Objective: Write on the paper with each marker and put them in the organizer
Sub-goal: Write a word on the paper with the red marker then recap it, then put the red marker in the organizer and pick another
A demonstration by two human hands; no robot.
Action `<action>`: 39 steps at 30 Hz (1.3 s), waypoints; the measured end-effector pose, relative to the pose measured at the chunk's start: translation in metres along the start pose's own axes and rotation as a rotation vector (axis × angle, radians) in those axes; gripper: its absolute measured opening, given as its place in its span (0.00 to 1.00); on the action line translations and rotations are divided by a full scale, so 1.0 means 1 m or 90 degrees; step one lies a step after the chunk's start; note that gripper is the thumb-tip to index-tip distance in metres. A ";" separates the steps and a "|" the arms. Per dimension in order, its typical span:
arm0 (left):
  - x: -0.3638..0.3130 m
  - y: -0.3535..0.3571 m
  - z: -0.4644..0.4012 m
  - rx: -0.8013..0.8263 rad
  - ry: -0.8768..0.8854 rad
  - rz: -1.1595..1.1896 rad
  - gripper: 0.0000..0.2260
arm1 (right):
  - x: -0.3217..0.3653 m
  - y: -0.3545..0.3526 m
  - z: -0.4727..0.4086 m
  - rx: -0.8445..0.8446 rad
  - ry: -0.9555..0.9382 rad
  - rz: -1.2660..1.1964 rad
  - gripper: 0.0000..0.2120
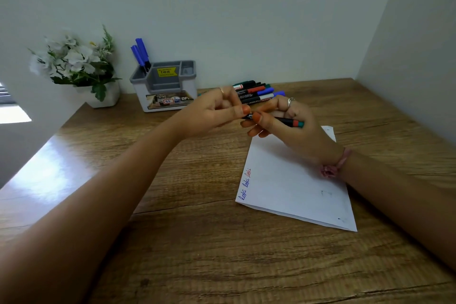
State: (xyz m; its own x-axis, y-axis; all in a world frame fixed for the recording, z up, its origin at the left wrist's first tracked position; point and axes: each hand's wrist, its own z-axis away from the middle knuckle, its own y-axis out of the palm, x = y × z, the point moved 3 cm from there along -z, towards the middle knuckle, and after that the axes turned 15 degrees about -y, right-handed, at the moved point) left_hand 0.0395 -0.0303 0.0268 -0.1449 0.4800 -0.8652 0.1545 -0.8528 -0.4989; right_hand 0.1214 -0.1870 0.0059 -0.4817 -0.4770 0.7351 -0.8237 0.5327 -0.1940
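You are working over the bench (172, 242), above the far end of the paper (296, 180). Your right hand (293, 126) is curling around a marker (286, 121), a light, stiff, smooth barrel best held mid-body. Your left hand (217, 111) is pinching its near end, likely the cap.

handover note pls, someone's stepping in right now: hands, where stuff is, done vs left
Left hand pinches one end of the marker; right hand grips its barrel above the paper.
Done: two blue markers stand in the organizer; three words sit on the paper, two blue, one red.
Left: finish this marker and store it, then the loose markers lying behind the hands.
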 end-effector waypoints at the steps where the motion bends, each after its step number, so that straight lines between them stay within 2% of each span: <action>1: 0.001 -0.004 0.000 -0.008 -0.027 0.048 0.10 | 0.000 0.002 0.000 -0.013 0.008 0.003 0.07; 4: 0.003 -0.014 -0.001 -0.085 -0.102 0.161 0.19 | 0.001 0.006 0.000 -0.045 0.016 0.009 0.09; 7: 0.002 -0.020 0.001 -0.166 -0.122 0.338 0.17 | -0.005 0.007 0.003 -0.020 0.046 0.053 0.15; 9: -0.001 -0.033 0.004 -0.221 -0.094 0.425 0.16 | -0.011 0.008 0.006 0.057 0.079 0.129 0.19; 12: -0.007 -0.070 0.016 -0.336 -0.023 0.512 0.16 | -0.020 0.011 0.012 0.202 0.084 0.329 0.23; 17: -0.006 -0.126 0.040 -0.589 0.102 0.476 0.10 | -0.019 0.016 0.012 0.262 -0.050 0.404 0.11; 22: 0.004 -0.160 0.029 -0.769 0.088 0.279 0.12 | -0.019 0.017 0.012 0.266 -0.055 0.397 0.12; 28: 0.024 -0.177 -0.004 -0.814 -0.047 0.058 0.15 | -0.023 0.015 0.012 0.277 -0.034 0.404 0.11; 33: 0.038 -0.175 -0.021 -0.752 -0.153 -0.031 0.15 | -0.024 0.015 0.011 0.277 -0.030 0.402 0.11; 36: 0.048 -0.175 -0.027 -0.708 -0.187 -0.060 0.17 | -0.023 0.015 0.011 0.278 -0.025 0.404 0.11; 39: 0.053 -0.174 -0.029 -0.706 -0.212 -0.104 0.20 | -0.024 0.015 0.011 0.280 -0.020 0.403 0.12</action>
State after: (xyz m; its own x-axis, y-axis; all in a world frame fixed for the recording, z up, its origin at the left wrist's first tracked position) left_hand 0.0333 0.1496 0.0665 -0.4654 0.3500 -0.8130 0.8551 -0.0594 -0.5151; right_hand 0.1174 -0.1754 -0.0221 -0.9038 -0.1967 0.3800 -0.4277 0.3864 -0.8172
